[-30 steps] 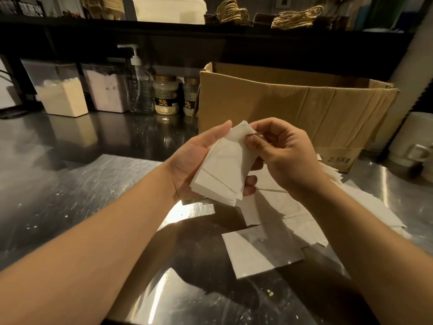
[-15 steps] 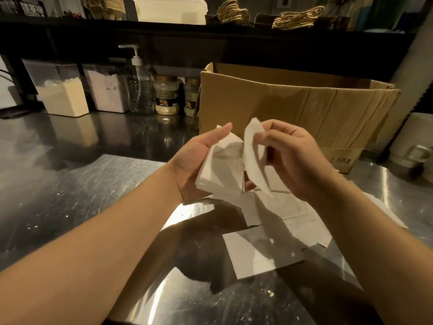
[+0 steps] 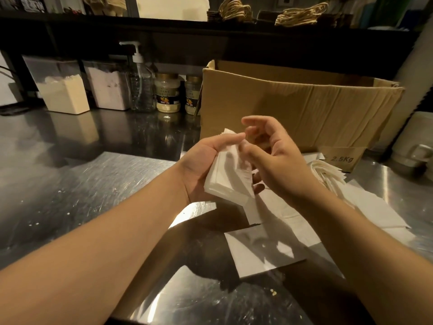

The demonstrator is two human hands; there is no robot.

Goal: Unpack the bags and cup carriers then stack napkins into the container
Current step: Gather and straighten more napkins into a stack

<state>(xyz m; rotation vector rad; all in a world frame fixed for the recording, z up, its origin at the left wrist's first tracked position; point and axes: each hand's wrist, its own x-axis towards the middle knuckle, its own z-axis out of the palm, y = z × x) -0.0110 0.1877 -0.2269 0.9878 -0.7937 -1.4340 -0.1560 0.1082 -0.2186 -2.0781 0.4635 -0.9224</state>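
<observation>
My left hand (image 3: 201, 165) holds a small stack of white napkins (image 3: 227, 181) above the steel counter, thumb lying along its top edge. My right hand (image 3: 276, 160) is against the right side of that stack, thumb touching the top napkin, fingers loosely curled and spread above it. More loose white napkins (image 3: 288, 221) lie scattered on the counter under and to the right of my hands, one flat sheet (image 3: 260, 254) nearest me. An open brown cardboard box (image 3: 293, 106) marked 2.5Kg stands just behind.
The steel counter (image 3: 82, 184) stretches left and toward me. Along the back stand two clear containers of powder (image 3: 63, 95), a pump bottle (image 3: 140, 90) and two jars (image 3: 167, 92). A white vessel (image 3: 414, 141) sits at far right. A dark shelf above carries paper bag handles (image 3: 302, 11).
My right hand had peeled one napkin up off the stack; now that napkin lies back against the stack and the right fingers have opened and spread above it.
</observation>
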